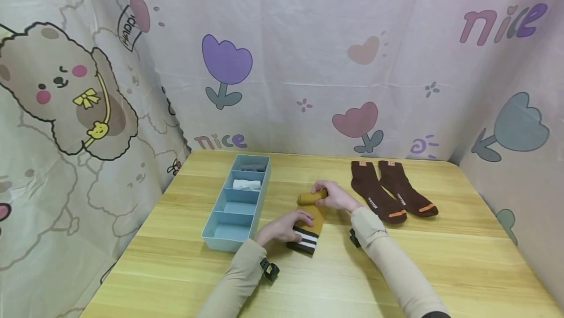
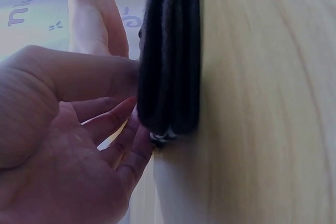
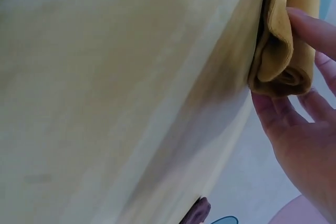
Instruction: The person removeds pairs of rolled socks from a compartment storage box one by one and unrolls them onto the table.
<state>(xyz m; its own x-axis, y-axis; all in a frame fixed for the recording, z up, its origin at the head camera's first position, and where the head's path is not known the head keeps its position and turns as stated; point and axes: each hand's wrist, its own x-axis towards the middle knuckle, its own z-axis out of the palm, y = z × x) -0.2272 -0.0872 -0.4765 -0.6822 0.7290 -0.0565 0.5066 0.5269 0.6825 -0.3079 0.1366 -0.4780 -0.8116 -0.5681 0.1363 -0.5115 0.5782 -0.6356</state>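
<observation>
A wooden counter fills the lower half of the head view, closed in on three sides by a pale printed curtain with tulips and a cartoon dog. Toward the left of the counter lies a long blue organiser tray with four compartments; the far two each hold a rolled item, grey and white, and the near two show only their blue floor. To the right, a pair of brown socks lies flat side by side, well apart from the tray.

Between tray and brown socks lies a mustard sock, its black-and-white striped cuff nearest the person and its far end rolled up. The right hand has its fingers curled round that rolled end, gripping it. The left hand rests on the sock near the striped cuff, fingers fairly straight and pressing it to the counter. Both arms wear beige sleeves.
</observation>
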